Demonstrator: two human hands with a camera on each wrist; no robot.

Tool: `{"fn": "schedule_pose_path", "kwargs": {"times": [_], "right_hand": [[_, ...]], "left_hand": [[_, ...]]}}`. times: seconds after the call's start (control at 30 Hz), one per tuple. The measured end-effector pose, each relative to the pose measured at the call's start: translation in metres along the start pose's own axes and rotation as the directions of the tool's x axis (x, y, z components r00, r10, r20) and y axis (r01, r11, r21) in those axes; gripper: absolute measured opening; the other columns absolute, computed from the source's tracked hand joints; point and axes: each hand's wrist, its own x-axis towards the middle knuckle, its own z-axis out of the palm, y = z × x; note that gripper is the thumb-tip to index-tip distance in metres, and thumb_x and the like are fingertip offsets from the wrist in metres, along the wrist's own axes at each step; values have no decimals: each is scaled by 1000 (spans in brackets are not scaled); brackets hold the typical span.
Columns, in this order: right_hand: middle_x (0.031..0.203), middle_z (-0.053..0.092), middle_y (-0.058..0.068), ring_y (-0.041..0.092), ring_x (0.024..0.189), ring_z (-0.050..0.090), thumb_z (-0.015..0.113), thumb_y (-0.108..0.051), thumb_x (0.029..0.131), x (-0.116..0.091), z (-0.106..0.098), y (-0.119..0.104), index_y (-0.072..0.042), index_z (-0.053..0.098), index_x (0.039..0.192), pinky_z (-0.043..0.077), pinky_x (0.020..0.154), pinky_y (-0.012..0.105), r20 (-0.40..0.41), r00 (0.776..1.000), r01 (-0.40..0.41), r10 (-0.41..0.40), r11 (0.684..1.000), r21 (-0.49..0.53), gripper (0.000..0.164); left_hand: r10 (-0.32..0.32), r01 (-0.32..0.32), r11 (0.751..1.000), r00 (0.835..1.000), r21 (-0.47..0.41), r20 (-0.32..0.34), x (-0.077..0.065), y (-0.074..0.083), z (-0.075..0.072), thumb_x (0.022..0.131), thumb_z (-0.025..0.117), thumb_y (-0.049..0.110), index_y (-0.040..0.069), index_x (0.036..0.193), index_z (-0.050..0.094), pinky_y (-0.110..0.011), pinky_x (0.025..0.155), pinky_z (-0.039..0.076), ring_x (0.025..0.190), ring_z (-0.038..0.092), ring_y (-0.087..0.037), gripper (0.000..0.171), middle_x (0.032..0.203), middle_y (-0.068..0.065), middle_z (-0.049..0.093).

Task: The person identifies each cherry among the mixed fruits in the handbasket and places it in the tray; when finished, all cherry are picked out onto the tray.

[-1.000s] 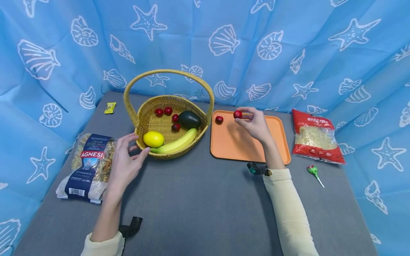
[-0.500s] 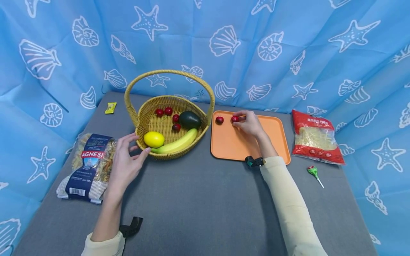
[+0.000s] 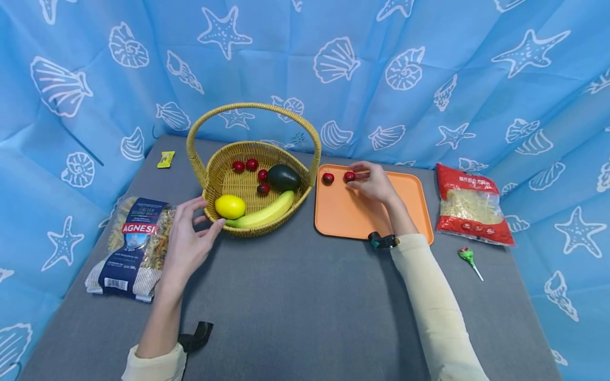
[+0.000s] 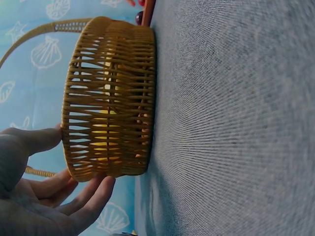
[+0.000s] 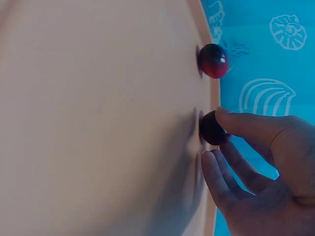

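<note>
My right hand (image 3: 371,182) pinches a dark red cherry (image 5: 212,129) between thumb and fingertips, low over the orange tray (image 3: 333,214). Beside it, to the left on the same tray, lies a second cherry (image 3: 328,178). My left hand (image 3: 190,233) holds the near left rim of a wicker basket (image 4: 108,93), the thumb at the rim and the fingers against its side. Inside the basket are several cherries (image 3: 263,189), a yellow lemon (image 3: 230,207), a banana (image 3: 267,212) and a dark green avocado (image 3: 283,178).
A bag of Agnesi pasta (image 3: 131,248) lies left of my left hand. Right of the tray are a red food packet (image 3: 472,205) and a green lollipop (image 3: 467,256). A yellow wrapped candy (image 3: 166,159) is at the back left, before a blue curtain (image 3: 286,58).
My right hand has lowered its cherry and brought it slightly left, down to the tray near the other cherry. My left hand has stayed on the basket.
</note>
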Motion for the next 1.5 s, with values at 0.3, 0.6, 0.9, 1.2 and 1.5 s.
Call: {"fn": "schedule_pose_path", "kwargs": {"times": [0.3,0.6,0.9,1.2,1.5], "right_hand": [[143,65,30,48,131,67,76,-5,101,-19,-7,-23,2,64,141,67,101,35,-69,994,90,-83,988,122,43],[129,70,19,23,113,74,78,-2,98,-55,-7,-70,-1,70,131,67,93,19,-169,964,247,-204,924,291,34],[116,74,10,16,102,72,76,5,96,-83,14,-125,5,69,126,67,88,24,-96,917,392,-386,838,379,31],[127,72,19,21,109,73,78,-5,99,-57,63,-155,1,69,130,68,95,33,114,910,341,-400,874,346,33],[133,71,23,31,112,73,77,-14,101,-3,103,-177,-3,69,132,64,100,39,274,904,277,-328,938,210,34]], "left_hand": [[0,0,1000,1000,-4,4,0,-1,0,104,75,23,1,158,48,-59,105,64,137,60,-48,64,170,-19,37],[7,-7,1000,1000,-11,5,0,-1,0,105,74,23,1,158,47,-59,105,64,137,59,-48,64,169,-20,38],[-3,3,1000,1000,-1,3,-1,1,0,105,74,22,1,158,47,-59,106,63,137,59,-48,64,170,-20,37],[1,-1,1000,1000,-6,10,1,-1,1,105,74,22,1,158,47,-60,106,63,138,59,-48,64,170,-20,37],[11,-11,1000,1000,-17,8,-1,-1,0,105,74,22,0,158,47,-60,105,63,137,59,-49,63,169,-21,37]]}}
